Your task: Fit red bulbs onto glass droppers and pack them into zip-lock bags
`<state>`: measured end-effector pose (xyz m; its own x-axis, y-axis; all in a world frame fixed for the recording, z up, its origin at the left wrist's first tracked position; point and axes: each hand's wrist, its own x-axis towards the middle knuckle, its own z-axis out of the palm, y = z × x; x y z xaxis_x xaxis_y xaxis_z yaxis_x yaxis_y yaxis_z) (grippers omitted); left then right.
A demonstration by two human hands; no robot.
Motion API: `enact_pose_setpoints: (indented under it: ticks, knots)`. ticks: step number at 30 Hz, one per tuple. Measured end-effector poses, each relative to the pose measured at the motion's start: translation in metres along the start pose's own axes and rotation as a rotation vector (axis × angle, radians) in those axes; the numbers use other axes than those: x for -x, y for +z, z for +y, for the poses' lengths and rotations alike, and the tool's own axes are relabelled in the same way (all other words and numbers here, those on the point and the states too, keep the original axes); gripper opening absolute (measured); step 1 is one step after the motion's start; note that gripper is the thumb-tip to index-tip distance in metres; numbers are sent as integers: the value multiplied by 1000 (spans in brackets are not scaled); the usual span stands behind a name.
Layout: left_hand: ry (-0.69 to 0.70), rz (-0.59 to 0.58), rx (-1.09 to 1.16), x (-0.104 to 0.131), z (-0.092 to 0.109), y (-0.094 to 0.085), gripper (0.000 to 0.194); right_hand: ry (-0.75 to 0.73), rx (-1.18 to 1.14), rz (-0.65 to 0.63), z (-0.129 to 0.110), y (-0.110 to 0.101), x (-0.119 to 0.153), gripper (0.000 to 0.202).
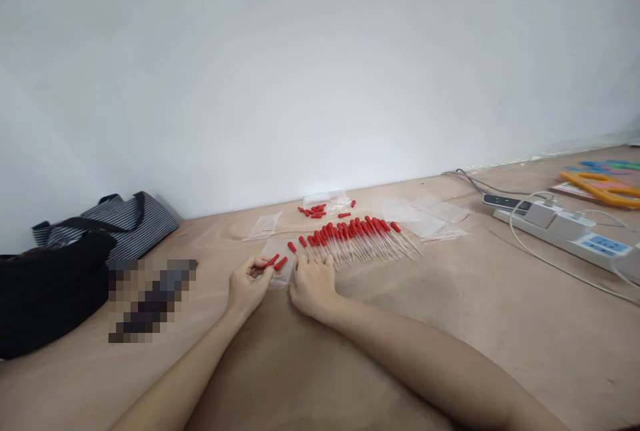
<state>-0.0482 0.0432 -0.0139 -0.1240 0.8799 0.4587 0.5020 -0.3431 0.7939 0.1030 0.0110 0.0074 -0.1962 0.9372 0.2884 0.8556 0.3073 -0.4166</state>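
Between the thumb and fingers of my left hand is a red rubber bulb. Another red bulb lies right beside it, over a clear plastic bag. My right hand is closed at the left end of a row of droppers, its fingers curled away from view. A bit of red shows by its fingertips, but what they grip is hidden. The droppers have red bulbs and thin clear tubes, lying side by side and slanting down to the right.
Loose red bulbs lie behind the row, by a clear bag near the wall. More flat bags lie to the right. A power strip with cables stands at right; a striped bag and black cloth are at left.
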Motion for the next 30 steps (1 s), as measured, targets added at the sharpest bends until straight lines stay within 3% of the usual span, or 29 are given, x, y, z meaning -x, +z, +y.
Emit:
enact_pose_setpoints:
  ticks: [7, 10, 14, 17, 20, 24, 30]
  knots:
    - [-24, -56, 101, 9, 9, 9, 35, 127, 80, -109, -1, -2, -5, 34]
    - [-18, -88, 104, 17, 18, 14, 31, 126, 99, -133, 7, -12, 1, 32]
    - [-20, -121, 154, 33, 33, 24, 24, 4, 75, -42, 47, -26, 20, 34]
    - [-82, -224, 213, 47, 46, 37, 19, -176, -112, 76, 89, -34, 37, 35]
    - [-152, -365, 303, 58, 57, 49, 21, -295, -240, 162, 116, -39, 49, 23]
    - [-216, -431, 420, 63, 59, 58, 26, -378, -189, 139, 117, -45, 54, 17]
    - [-218, -459, 449, 63, 57, 56, 26, -413, -143, 101, 106, -46, 56, 22]
